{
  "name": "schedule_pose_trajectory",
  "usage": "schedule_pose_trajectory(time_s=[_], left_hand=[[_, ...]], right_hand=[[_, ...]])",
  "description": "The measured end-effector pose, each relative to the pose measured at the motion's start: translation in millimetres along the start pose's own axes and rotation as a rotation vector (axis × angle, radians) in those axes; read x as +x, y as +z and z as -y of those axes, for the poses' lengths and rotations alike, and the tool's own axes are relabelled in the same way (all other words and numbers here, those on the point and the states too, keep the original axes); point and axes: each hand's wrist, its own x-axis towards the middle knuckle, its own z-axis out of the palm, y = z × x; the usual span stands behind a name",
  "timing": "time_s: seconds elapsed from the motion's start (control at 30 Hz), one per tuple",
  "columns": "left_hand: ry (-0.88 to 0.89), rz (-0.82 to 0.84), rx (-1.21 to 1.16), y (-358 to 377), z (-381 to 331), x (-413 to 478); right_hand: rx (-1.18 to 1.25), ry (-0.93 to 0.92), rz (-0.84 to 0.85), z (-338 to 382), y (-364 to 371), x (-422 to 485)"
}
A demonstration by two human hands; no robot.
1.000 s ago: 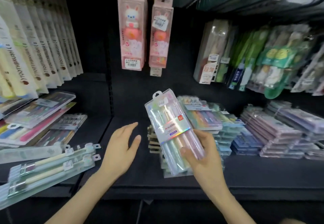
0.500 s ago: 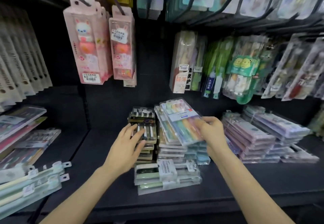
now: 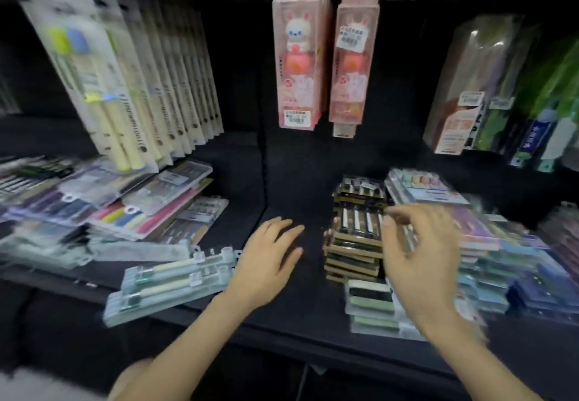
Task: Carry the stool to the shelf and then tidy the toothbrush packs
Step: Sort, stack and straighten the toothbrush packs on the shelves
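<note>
Over the toothbrush packs, right hand loosely splayed

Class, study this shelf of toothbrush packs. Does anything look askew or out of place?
Yes: the pale green packs at the front left lie slanted, seemingly jutting over the shelf edge. The brown-card stack at centre sits unevenly.

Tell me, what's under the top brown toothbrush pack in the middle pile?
More brown packs, stacked flat on the black shelf. Only their front edges show. The top pack covers the rest, so their brushes can't be seen.
</note>
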Motion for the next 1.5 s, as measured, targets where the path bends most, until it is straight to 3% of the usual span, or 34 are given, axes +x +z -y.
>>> schedule_pose_trajectory(time_s=[0.1,0.2,0.33,0.47,0.63,0.73,0.83,0.93,1.07,1.17,1.33,1.43,1.5], left_hand=[[-0.216,0.027,0.124,-29,70,-58],[-0.45,0.111,0.241,-60,123,-115],[-0.549,0.142,0.248,-71,153,-152],[-0.643,0.158,0.045,-62,149,-154],[-0.386,0.075,0.159,-49,127,-150],[-0.333,0.017,0.158,-48,113,-129],[-0.42,0.127,0.063,-40,117,-105],[-0.573,0.298,-0.184,-28,126,-88],[-0.679,0.331,-0.435,-22,120,-70],[-0.654,0.43,-0.358,-22,110,-60],[-0.616,0.51,-0.241,-15,98,-48],[-0.64,0.466,-0.174,-6,87,-42],[-0.637,0.393,-0.187,-1,79,-42]], right_hand=[[0.135,0.095,0.371,27,54,-35],[0.051,0.207,0.812,40,117,-60],[-0.121,0.187,0.985,58,186,-89],[-0.213,0.145,1.019,52,198,-104],[-0.126,0.173,1.054,19,178,-90],[-0.14,0.237,0.935,13,162,-87],[-0.171,0.241,0.706,19,153,-95],[-0.156,0.315,0.798,35,163,-102],[-0.217,0.36,0.93,34,184,-95],[-0.187,0.395,0.933,17,178,-83],[-0.24,0.326,0.783,-4,144,-76],[-0.401,0.237,0.64,15,130,-89],[-0.477,0.266,0.653,31,128,-97]])
